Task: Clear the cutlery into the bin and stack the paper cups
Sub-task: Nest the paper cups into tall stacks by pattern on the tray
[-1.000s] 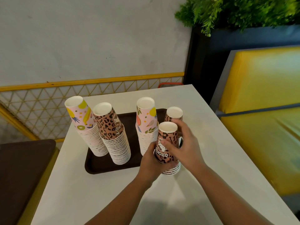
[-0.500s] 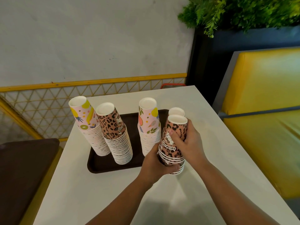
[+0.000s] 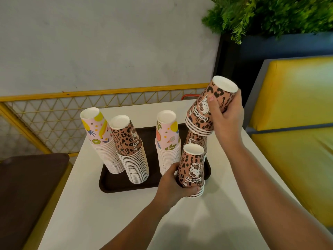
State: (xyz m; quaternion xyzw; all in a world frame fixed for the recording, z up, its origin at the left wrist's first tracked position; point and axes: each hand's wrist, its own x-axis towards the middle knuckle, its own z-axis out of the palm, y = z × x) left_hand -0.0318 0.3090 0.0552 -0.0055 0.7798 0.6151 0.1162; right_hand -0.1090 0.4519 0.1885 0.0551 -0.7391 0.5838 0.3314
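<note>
We grip a short nest of leopard cups (image 3: 207, 114) in our right hand (image 3: 227, 118), raised clear, while left-hand fingers (image 3: 192, 190) clamp the lower stack (image 3: 191, 168) steady on the table (image 3: 126, 213) beside the tray (image 3: 111, 183).

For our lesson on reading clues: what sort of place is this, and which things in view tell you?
Probably a café or fast-food seating area: tall stacks of paper cups on a serving tray, a yellow padded bench beside the table, and a planter.
</note>
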